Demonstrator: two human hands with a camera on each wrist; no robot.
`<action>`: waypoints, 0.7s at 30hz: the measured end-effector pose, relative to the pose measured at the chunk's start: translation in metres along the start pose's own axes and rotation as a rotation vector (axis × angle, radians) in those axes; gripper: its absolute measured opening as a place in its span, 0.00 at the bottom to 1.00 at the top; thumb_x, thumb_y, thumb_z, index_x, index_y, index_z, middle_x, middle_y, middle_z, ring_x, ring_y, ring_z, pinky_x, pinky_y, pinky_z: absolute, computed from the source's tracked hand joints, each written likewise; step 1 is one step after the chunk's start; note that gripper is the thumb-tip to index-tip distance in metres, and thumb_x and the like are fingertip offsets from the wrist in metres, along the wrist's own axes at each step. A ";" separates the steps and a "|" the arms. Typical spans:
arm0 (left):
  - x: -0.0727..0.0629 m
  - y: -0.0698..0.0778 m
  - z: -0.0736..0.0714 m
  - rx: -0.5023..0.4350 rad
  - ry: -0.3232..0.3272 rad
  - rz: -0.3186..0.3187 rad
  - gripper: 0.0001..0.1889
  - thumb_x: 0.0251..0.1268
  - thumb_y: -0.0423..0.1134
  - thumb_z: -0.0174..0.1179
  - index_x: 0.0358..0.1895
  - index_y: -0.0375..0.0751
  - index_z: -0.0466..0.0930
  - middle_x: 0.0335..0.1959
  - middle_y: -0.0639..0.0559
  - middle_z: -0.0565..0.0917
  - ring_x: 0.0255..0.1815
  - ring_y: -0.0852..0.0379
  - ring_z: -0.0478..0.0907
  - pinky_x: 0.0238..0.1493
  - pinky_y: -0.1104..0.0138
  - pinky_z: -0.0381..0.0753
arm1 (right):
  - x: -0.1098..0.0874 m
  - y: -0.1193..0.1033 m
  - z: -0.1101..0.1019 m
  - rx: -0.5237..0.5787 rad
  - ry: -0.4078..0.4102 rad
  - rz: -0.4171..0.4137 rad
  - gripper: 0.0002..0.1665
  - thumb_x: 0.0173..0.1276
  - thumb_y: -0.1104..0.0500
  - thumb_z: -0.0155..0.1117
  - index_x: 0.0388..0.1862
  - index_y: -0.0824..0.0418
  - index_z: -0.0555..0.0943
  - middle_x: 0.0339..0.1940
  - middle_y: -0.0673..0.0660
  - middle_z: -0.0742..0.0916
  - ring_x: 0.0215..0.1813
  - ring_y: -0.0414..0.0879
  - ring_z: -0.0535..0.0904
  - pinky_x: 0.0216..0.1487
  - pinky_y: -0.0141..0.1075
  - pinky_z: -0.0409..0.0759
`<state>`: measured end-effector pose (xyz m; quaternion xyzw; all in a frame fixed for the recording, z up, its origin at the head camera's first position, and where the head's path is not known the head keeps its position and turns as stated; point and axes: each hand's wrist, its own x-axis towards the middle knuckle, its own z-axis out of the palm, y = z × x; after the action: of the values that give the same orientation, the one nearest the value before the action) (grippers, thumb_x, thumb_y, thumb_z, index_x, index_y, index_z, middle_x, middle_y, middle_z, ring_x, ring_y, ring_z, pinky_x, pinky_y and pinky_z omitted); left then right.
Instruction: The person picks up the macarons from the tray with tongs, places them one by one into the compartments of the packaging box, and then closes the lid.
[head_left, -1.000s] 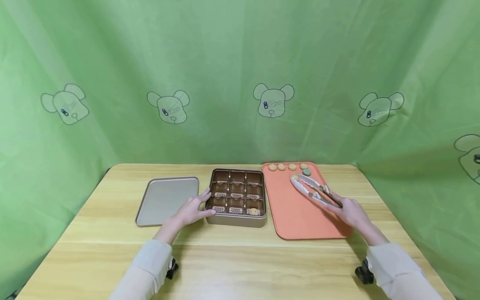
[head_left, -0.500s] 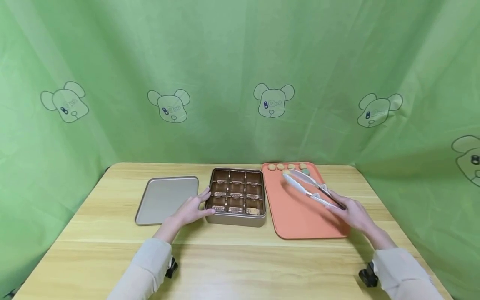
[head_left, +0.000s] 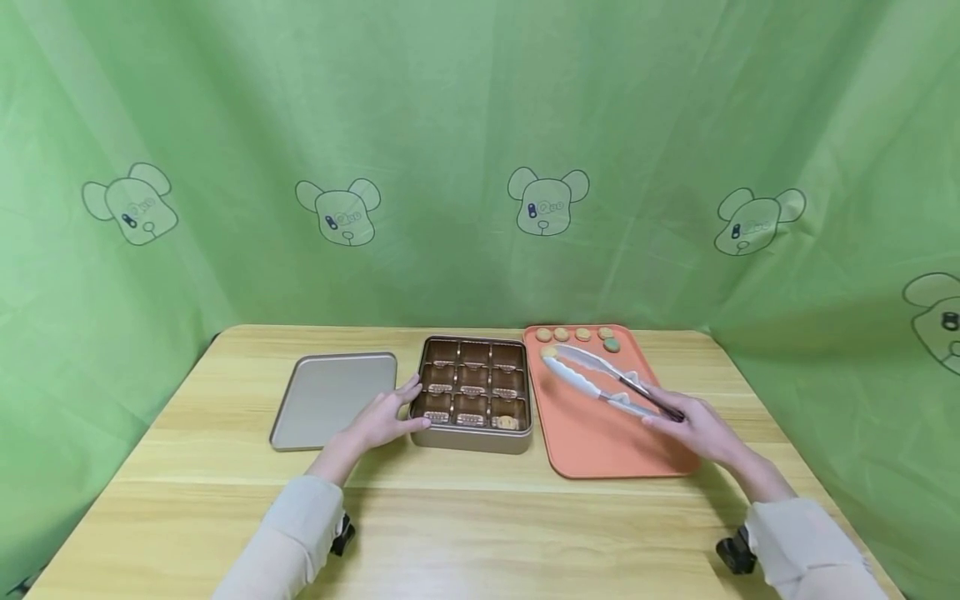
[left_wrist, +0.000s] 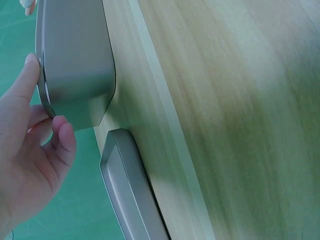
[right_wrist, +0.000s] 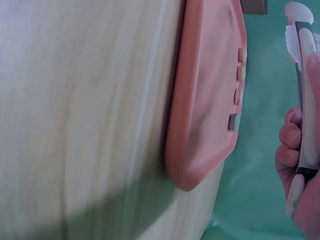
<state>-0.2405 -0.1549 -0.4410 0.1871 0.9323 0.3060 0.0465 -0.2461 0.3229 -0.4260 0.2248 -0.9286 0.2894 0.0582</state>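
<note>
My left hand [head_left: 382, 421] holds the near left corner of a square metal tin [head_left: 472, 440], thumb and fingers around its rim. A brown plastic insert divides the tin into several compartments; a yellow macaron [head_left: 507, 422] lies in the near right one. In my right hand [head_left: 705, 429] I grip a pair of tongs [head_left: 587, 360] with white tips. Another yellowish macaron [head_left: 550, 352] sits between the tips, over the left side of a coral tray [head_left: 600, 454]. The right wrist view shows my fingers wrapped round the tongs' handle [right_wrist: 310, 110], without the held macaron.
Several yellowish macarons [head_left: 582, 334] line the tray's far edge, with a green macaron [head_left: 612, 344] just in front of the rightmost. A flat metal lid [head_left: 333, 400] lies left of the tin. Behind the wooden table [head_left: 480, 525] hangs a green curtain [head_left: 450, 275].
My right hand has swung the tongs with the macaron leftward across the tray, towards the tin. The left hand has stayed at the tin's corner.
</note>
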 end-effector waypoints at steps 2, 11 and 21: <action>0.000 0.000 0.000 0.001 0.000 -0.002 0.39 0.57 0.52 0.59 0.66 0.31 0.58 0.71 0.43 0.52 0.67 0.34 0.53 0.65 0.39 0.47 | 0.002 -0.005 0.001 0.019 -0.011 -0.022 0.33 0.61 0.55 0.64 0.63 0.64 0.69 0.45 0.68 0.82 0.34 0.39 0.71 0.31 0.27 0.69; -0.001 0.000 0.000 0.008 0.002 0.009 0.39 0.57 0.52 0.59 0.66 0.31 0.58 0.71 0.42 0.52 0.67 0.34 0.54 0.66 0.41 0.49 | 0.011 -0.031 0.011 0.088 -0.097 -0.104 0.34 0.60 0.56 0.65 0.64 0.64 0.68 0.25 0.48 0.74 0.24 0.35 0.62 0.24 0.28 0.66; -0.001 0.001 0.000 0.010 0.004 0.023 0.38 0.57 0.51 0.59 0.65 0.29 0.58 0.71 0.41 0.52 0.67 0.35 0.54 0.66 0.41 0.46 | 0.019 -0.056 0.025 0.103 -0.182 -0.161 0.32 0.59 0.53 0.65 0.61 0.65 0.71 0.28 0.46 0.77 0.28 0.36 0.66 0.28 0.28 0.67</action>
<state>-0.2391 -0.1545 -0.4402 0.1973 0.9317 0.3024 0.0400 -0.2370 0.2600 -0.4136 0.3266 -0.8929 0.3096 -0.0151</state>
